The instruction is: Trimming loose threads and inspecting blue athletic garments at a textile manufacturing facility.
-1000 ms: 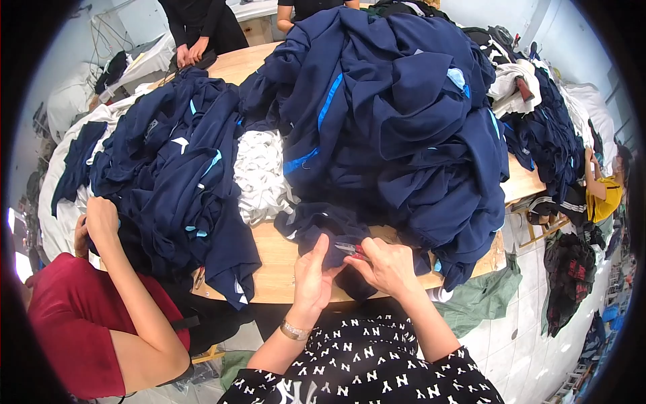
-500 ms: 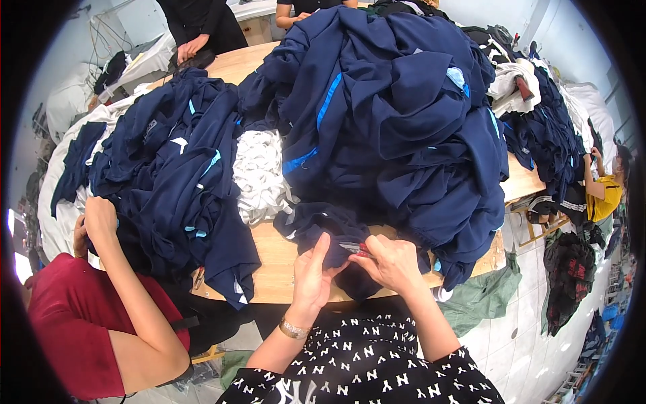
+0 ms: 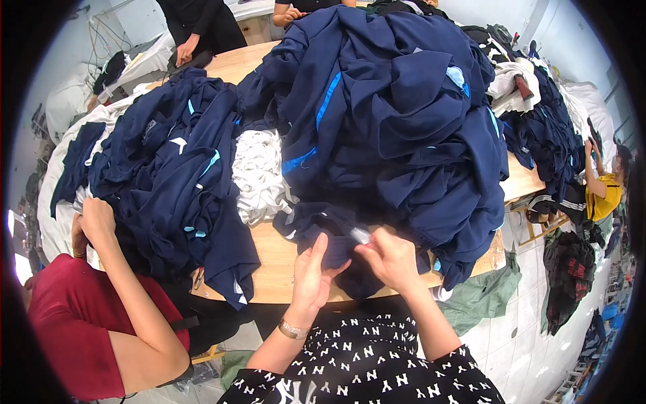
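My left hand [image 3: 311, 271], with a banded watch at its wrist, holds the edge of a navy garment [image 3: 338, 251] between thumb and fingers at the table's near edge. Just to its right, my right hand [image 3: 391, 259] is closed on a pair of thread snips. The snips' pale metal blades [image 3: 361, 235] are smeared by motion, and the fingers hide their grip. The blades point up and left, over the garment's right side. Part of the garment hangs below the table edge.
A tall heap of navy garments [image 3: 397, 128] with light-blue trim rises beyond my hands. White fabric strips [image 3: 259, 178] lie bundled left of it, then another navy pile [image 3: 168, 148]. A person in a red top [image 3: 101, 330] works close on my left. Others stand farther off.
My right hand has turned and shifted slightly right, lifting the snips up from the garment; their red handle no longer shows. My left hand has barely moved and keeps the garment.
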The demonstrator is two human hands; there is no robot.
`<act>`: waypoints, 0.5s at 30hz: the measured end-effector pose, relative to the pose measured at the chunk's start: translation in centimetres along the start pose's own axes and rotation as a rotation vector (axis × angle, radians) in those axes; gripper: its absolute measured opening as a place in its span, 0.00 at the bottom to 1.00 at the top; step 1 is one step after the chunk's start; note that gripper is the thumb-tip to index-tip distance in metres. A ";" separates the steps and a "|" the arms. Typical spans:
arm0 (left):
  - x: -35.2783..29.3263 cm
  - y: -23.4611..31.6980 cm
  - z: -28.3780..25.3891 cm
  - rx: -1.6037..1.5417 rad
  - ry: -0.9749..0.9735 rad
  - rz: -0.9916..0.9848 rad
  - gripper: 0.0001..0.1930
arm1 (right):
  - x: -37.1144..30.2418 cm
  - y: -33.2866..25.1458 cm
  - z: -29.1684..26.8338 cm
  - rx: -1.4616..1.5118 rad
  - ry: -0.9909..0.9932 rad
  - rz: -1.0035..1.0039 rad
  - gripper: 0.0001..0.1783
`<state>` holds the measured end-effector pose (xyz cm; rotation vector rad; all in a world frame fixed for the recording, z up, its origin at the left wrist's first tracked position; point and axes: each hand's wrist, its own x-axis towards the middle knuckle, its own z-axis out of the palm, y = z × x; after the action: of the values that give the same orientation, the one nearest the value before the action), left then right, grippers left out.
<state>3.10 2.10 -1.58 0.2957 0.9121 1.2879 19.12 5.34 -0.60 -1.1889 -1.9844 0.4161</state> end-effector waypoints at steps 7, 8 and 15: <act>0.0 0.3 0.1 -0.009 0.046 -0.035 0.16 | -1.0 0.4 1.5 0.570 -0.088 0.297 0.15; 0.0 0.4 0.1 -0.005 0.059 -0.044 0.14 | -1.2 0.9 1.9 0.571 -0.087 0.298 0.15; 0.4 0.1 -0.5 0.063 0.035 0.014 0.13 | -0.6 1.8 3.1 1.268 -0.234 0.650 0.17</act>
<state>2.63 2.36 -2.02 0.3301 0.9835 1.2824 18.08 6.06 -4.02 -0.8514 -0.9805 1.8461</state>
